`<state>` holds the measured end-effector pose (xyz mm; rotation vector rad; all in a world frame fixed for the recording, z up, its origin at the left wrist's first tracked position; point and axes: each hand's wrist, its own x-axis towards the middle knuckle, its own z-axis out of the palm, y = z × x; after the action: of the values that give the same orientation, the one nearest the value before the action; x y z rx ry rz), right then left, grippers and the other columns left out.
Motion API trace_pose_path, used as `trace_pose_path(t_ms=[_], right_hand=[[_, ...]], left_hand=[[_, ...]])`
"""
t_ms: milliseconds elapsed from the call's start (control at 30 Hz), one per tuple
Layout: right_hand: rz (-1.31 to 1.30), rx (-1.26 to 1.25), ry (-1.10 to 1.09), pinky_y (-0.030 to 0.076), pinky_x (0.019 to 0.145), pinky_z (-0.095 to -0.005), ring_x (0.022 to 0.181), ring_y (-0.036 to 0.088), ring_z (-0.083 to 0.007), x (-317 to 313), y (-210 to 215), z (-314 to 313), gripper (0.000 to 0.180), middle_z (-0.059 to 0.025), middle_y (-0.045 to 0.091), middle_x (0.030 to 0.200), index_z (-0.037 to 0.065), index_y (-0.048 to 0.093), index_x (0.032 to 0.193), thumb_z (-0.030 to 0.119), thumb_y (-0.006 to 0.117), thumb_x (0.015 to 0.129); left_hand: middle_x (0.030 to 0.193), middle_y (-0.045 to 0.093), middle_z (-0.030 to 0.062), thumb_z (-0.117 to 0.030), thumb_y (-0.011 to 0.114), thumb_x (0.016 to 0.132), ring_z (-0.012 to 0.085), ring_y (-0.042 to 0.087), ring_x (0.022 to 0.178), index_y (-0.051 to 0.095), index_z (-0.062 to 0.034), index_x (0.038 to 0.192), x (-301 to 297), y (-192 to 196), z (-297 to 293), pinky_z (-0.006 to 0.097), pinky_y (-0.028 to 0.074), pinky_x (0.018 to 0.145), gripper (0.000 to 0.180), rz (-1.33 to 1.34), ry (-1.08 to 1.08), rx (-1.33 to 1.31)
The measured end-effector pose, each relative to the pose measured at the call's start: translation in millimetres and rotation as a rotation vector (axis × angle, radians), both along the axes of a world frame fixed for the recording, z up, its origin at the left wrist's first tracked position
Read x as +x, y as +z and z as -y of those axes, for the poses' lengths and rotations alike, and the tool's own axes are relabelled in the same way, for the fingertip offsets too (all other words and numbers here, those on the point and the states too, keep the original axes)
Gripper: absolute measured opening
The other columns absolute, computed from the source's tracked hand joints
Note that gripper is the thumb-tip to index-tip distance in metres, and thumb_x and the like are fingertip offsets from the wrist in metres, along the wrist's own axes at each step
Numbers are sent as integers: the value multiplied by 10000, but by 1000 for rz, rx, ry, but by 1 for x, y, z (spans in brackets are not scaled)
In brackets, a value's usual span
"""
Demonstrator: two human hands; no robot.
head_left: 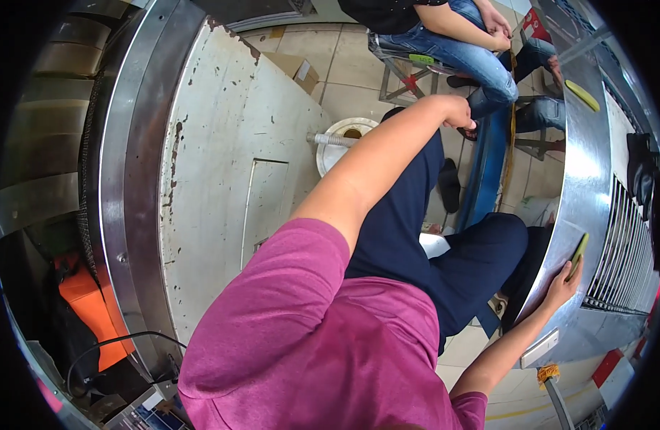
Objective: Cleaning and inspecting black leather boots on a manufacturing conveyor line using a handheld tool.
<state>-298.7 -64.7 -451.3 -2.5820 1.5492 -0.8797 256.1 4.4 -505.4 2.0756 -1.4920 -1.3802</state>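
Note:
My left arm stretches forward over my leg, and my left hand (pixel 457 112) hangs near the knee. Its fingers are curled together, with nothing seen in them. At the right, my right hand (pixel 562 285) grips the lower end of a long, narrow olive-green piece with rounded ends (pixel 579 251). That piece lies against a shiny metal ledge (pixel 584 172); its exact kind cannot be made out. Farther along the same ledge lies a similar green piece (pixel 582 95), apart from both hands.
A scuffed pale metal panel (pixel 222 158) stands on my left, with a white bucket (pixel 330 154) beside it. Ahead, another person in jeans (pixel 452 50) sits on a stool. A blue beam (pixel 485 165) runs across the tiled floor. Slotted grating (pixel 617 244) borders the ledge.

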Motion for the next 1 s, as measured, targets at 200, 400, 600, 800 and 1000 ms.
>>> trace_pose_path(t_ms=[200, 400, 600, 800, 1000], right_hand=[[25, 26, -141, 495, 1010, -391, 1182, 654, -352, 0, -4, 2, 385, -184, 677, 1311, 57, 631, 1367, 230, 617, 1024], [24, 40, -196, 504, 991, -386, 1167, 660, -355, 8, 0, 0, 387, -180, 682, 1300, 81, 640, 1360, 273, 627, 1025], [11, 8, -192, 511, 981, -398, 1151, 666, -364, 10, 1, 0, 379, -179, 693, 1278, 82, 645, 1355, 262, 634, 1022], [28, -10, -157, 520, 968, -396, 1137, 676, -358, 16, 0, 3, 377, -179, 698, 1269, 72, 648, 1347, 251, 642, 1015], [2, -11, -165, 517, 971, -402, 1130, 674, -362, 5, 7, -5, 377, -185, 698, 1261, 54, 648, 1336, 242, 648, 1009]], left_hand=[[926, 724, 43, -505, 674, 937, 183, 665, 762, 729, -138, 1131, 4, 0, 4, 375, 520, 602, 419, 6, -9, 1], [958, 722, 27, -527, 655, 942, 175, 670, 797, 723, -149, 1184, 6, 0, 8, 364, 527, 620, 454, -9, 2, 25], [973, 727, 31, -511, 648, 947, 185, 678, 815, 716, -152, 1214, 8, -3, 10, 378, 534, 651, 452, 31, -49, 83], [952, 725, 39, -505, 659, 944, 189, 670, 781, 716, -141, 1183, 12, -6, 7, 396, 531, 650, 439, 22, -8, 101], [948, 732, 40, -498, 651, 951, 190, 671, 764, 713, -125, 1156, -2, 2, 8, 392, 536, 649, 430, 9, 0, 71]])
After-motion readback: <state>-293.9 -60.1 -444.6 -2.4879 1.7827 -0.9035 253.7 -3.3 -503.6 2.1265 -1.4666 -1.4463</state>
